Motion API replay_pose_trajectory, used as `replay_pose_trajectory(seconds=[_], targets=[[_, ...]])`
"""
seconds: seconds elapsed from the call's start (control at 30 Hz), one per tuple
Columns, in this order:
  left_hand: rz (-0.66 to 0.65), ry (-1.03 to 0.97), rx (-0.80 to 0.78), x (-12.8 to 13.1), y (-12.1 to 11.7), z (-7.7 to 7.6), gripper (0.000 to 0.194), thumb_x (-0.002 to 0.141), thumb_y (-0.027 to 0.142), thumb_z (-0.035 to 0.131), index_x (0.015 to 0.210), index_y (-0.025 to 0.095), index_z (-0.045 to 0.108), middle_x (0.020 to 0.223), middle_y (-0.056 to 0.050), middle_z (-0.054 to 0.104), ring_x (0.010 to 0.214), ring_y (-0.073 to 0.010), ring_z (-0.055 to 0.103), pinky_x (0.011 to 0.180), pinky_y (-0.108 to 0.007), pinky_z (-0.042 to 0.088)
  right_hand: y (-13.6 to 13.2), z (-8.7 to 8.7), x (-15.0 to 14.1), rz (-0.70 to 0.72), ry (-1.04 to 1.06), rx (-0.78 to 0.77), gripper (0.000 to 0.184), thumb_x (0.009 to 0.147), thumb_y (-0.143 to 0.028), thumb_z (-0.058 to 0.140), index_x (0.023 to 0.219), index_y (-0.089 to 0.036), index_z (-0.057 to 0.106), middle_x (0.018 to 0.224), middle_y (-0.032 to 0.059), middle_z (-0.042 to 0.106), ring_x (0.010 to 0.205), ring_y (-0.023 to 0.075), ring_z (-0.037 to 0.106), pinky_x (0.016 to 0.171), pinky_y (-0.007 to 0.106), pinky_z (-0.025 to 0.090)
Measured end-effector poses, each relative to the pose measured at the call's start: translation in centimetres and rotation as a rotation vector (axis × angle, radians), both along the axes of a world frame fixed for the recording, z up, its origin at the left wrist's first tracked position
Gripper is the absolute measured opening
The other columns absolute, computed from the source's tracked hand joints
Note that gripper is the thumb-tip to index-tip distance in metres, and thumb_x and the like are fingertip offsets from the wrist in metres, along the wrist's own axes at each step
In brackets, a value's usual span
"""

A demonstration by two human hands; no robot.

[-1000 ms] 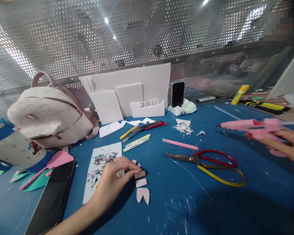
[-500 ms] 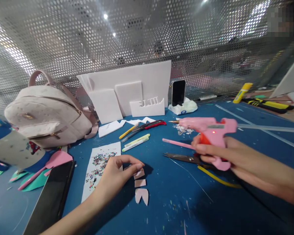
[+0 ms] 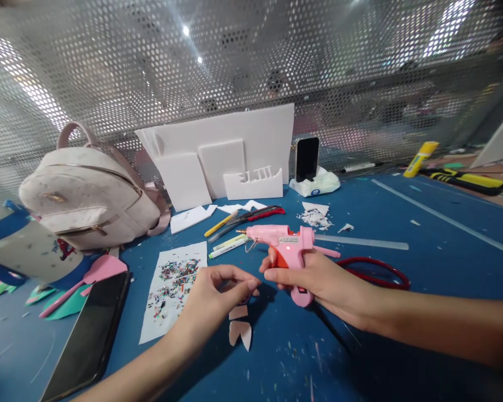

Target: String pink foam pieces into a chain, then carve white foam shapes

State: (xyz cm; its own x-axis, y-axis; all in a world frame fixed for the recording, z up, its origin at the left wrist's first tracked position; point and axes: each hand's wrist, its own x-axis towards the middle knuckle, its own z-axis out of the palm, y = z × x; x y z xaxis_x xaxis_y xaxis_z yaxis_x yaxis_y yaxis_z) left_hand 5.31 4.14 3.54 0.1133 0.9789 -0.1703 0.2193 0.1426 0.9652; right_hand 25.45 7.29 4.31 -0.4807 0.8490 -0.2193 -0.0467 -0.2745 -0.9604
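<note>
My right hand point(image 3: 318, 279) is wrapped around the handle of a pink hot glue gun point(image 3: 291, 241), its nozzle pointing left. A long translucent glue stick point(image 3: 364, 242) sticks out of its back. Close by on the left, my left hand point(image 3: 222, 293) is closed in a pinch, thumb against fingers; what it holds is mostly hidden. Just below those fingers a small pale pink strip point(image 3: 238, 312) lies on the blue table. Nearer to me lies a pale pink notched piece point(image 3: 240, 334). Beside my left hand, white paper point(image 3: 151, 329) carries colourful sequin-like bits.
Behind are a cutter point(image 3: 251, 218), a green marker point(image 3: 228, 247) and white foam boards point(image 3: 218, 123). A pale backpack point(image 3: 84, 195) and black phone point(image 3: 88, 335) are at left. Red scissor handles point(image 3: 377, 268) lie past my right wrist. A yellow glue stick tube point(image 3: 421, 159) stands far right.
The glue gun has come left and slightly down, near my left hand. My left hand has shifted a little right, still pinched. The whole view has moved slightly.
</note>
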Motion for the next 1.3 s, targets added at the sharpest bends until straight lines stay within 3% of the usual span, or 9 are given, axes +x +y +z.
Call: replay_pose_trajectory(seconds=[0.2, 0.37, 0.77, 1.0, 1.3], targets=[[-0.034, -0.001, 0.003, 0.63, -0.09, 0.2, 0.026, 0.077, 0.043, 0.077, 0.073, 0.017, 0.076, 0.073, -0.005, 0.075, 0.065, -0.0131, 0.061, 0.061, -0.023, 0.045, -0.14, -0.38, 0.18, 0.046, 0.018, -0.003, 0.019, 0.081, -0.024, 0.078, 0.092, -0.019, 0.063, 0.089, 0.0005, 0.065, 0.08, 0.012, 0.056, 0.07, 0.023, 0.042], [-0.044, -0.009, 0.019, 0.9, -0.05, 0.36, 0.028, 0.078, 0.044, 0.076, 0.074, 0.016, 0.075, 0.073, -0.005, 0.074, 0.065, -0.0133, 0.061, 0.061, -0.023, 0.045, -0.37, -0.42, 0.47, 0.027, 0.019, -0.043, 0.024, 0.084, -0.029, 0.078, 0.096, -0.019, 0.06, 0.08, -0.002, 0.058, 0.074, 0.0106, 0.053, 0.063, 0.022, 0.04], [-0.053, 0.05, 0.047, 0.89, -0.66, 0.99, 0.026, 0.08, 0.042, 0.073, 0.073, 0.017, 0.074, 0.075, -0.006, 0.073, 0.068, -0.0149, 0.059, 0.062, -0.025, 0.045, -0.91, 0.17, 0.36, 0.014, -0.048, -0.049, 0.022, 0.082, -0.027, 0.078, 0.093, -0.017, 0.061, 0.081, -0.0004, 0.06, 0.073, 0.0115, 0.052, 0.065, 0.024, 0.039], [-0.074, 0.108, 0.104, 0.72, -0.58, 0.99, 0.023, 0.082, 0.04, 0.07, 0.074, 0.018, 0.075, 0.074, -0.005, 0.074, 0.067, -0.0148, 0.058, 0.061, -0.026, 0.043, -1.0, 0.14, 0.15, 0.041, -0.072, 0.02, 0.019, 0.08, -0.022, 0.076, 0.092, -0.017, 0.063, 0.09, 0.0019, 0.065, 0.074, 0.0115, 0.054, 0.065, 0.024, 0.04], [-0.058, 0.148, 0.183, 0.53, -0.94, 0.98, 0.021, 0.084, 0.037, 0.069, 0.075, 0.02, 0.076, 0.076, -0.005, 0.073, 0.072, -0.0164, 0.061, 0.062, -0.026, 0.045, -0.61, -0.27, 0.08, 0.036, -0.106, 0.068, 0.014, 0.081, -0.021, 0.074, 0.09, -0.016, 0.065, 0.082, 0.0012, 0.063, 0.072, 0.0111, 0.054, 0.059, 0.022, 0.038]])
